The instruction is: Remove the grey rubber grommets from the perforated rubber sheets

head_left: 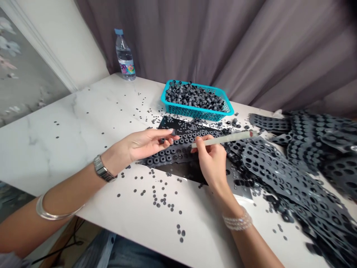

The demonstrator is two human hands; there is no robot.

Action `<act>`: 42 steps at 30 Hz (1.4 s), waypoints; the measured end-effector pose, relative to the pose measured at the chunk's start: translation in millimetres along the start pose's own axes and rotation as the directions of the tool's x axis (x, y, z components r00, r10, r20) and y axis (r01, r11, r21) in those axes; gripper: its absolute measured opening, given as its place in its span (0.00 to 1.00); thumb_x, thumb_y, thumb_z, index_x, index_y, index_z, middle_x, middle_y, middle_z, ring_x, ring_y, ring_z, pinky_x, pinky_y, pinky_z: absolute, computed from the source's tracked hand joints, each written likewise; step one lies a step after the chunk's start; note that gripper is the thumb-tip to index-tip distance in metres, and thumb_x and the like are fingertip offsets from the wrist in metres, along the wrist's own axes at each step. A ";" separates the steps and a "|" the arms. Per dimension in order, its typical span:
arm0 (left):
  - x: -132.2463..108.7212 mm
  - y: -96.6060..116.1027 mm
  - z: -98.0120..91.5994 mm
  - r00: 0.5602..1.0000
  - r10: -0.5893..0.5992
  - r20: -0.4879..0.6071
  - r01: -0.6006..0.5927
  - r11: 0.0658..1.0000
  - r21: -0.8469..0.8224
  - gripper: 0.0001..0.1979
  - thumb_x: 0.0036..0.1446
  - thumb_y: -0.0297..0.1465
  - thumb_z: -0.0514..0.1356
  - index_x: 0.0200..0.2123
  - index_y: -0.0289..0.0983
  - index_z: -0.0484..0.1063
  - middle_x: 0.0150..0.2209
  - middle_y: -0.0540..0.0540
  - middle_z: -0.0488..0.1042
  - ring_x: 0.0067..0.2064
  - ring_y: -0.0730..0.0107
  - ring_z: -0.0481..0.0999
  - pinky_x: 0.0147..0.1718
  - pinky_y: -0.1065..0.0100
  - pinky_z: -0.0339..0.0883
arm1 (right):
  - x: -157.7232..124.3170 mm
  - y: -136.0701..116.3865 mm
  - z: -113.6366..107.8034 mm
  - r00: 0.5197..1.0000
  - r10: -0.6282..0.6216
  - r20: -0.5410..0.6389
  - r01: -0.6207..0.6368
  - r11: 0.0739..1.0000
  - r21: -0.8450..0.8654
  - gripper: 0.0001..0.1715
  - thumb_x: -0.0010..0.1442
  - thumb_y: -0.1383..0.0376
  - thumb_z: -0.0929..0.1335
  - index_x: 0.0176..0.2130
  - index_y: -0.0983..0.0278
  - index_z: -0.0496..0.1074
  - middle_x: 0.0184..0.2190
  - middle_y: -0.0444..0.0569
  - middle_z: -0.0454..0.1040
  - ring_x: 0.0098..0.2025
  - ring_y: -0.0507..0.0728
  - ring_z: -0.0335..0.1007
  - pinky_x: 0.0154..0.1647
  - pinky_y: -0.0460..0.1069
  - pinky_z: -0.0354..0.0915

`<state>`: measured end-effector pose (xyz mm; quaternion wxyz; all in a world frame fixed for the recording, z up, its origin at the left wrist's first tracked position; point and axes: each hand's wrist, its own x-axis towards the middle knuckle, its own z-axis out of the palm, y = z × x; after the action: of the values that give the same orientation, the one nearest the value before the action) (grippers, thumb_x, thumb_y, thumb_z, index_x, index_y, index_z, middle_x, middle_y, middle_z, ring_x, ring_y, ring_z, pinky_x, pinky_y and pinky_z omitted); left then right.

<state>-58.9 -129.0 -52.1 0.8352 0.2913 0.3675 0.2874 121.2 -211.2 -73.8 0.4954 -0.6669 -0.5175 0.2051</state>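
Observation:
My left hand (152, 143), palm turned up, pinches a small black rubber bushing (174, 132) between thumb and fingertips. Another dark piece seems to sit by its lower fingers. Wrapped round a pale stick-like tool (228, 139) is my right hand (212, 160); the tool's tip points left, its dark-marked end right. Beneath both hands lies a dark rubber sheet (167, 158) with rows of round ring-shaped pieces and some bare holes. It rests on a black board (186, 170), partly hidden by my hands.
A turquoise basket (195, 111) heaped with small black pieces stands behind the sheet. Perforated rubber sheets (279, 175) pile up at the right. Small black discs (158, 201) are scattered over the white marble-look table (69, 137). A water bottle (125, 59) stands at the back left, before a curtain.

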 end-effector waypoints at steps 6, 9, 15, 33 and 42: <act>-2.5 0.8 2.6 1.000 0.014 -0.005 -0.015 0.996 -0.092 0.07 0.49 0.16 0.58 0.30 0.28 0.75 0.38 0.36 0.76 0.45 0.63 0.76 0.40 0.71 0.73 | 1.0 -1.9 4.1 1.000 -0.017 0.005 0.016 0.997 0.079 0.21 0.64 0.55 0.63 0.23 0.63 0.67 0.24 0.45 0.73 0.24 0.51 0.66 0.28 0.46 0.58; -3.9 3.2 3.6 0.998 0.048 -0.027 -0.050 0.996 -0.071 0.05 0.47 0.19 0.58 0.25 0.30 0.73 0.34 0.39 0.74 0.37 0.67 0.74 0.30 0.72 0.69 | 0.9 -2.0 9.0 0.994 -0.028 0.107 0.021 0.998 0.065 0.19 0.64 0.55 0.63 0.26 0.62 0.68 0.21 0.43 0.72 0.23 0.52 0.67 0.28 0.46 0.58; -7.2 -4.6 7.0 0.910 0.402 0.098 -0.290 0.450 0.845 0.05 0.48 0.32 0.66 0.29 0.37 0.79 0.26 0.47 0.70 0.28 0.71 0.65 0.28 0.68 0.59 | -0.4 -2.4 15.5 0.975 -0.080 0.209 0.097 0.993 -0.072 0.18 0.64 0.58 0.62 0.24 0.61 0.66 0.18 0.42 0.70 0.20 0.51 0.63 0.27 0.46 0.55; -16.2 6.5 6.2 0.911 0.400 0.103 -0.278 0.408 0.870 0.05 0.51 0.32 0.65 0.31 0.36 0.78 0.23 0.52 0.67 0.26 0.76 0.63 0.27 0.69 0.55 | -2.9 -10.3 22.9 0.971 -0.111 0.213 0.161 0.959 -0.234 0.12 0.63 0.65 0.63 0.27 0.62 0.65 0.16 0.40 0.64 0.18 0.50 0.58 0.26 0.47 0.52; -11.0 13.8 0.8 0.986 0.147 -0.076 -0.126 0.965 0.231 0.05 0.48 0.23 0.68 0.26 0.31 0.73 0.31 0.47 0.70 0.25 0.84 0.61 0.21 0.78 0.57 | 1.0 -2.4 8.4 0.999 -0.013 0.050 0.009 0.997 0.079 0.17 0.62 0.57 0.64 0.26 0.63 0.68 0.22 0.44 0.73 0.23 0.52 0.69 0.29 0.47 0.60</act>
<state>-68.2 -127.7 -37.1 0.7568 0.3952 0.4152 0.3141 113.8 -206.6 -75.1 0.5091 -0.6387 -0.5250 0.2394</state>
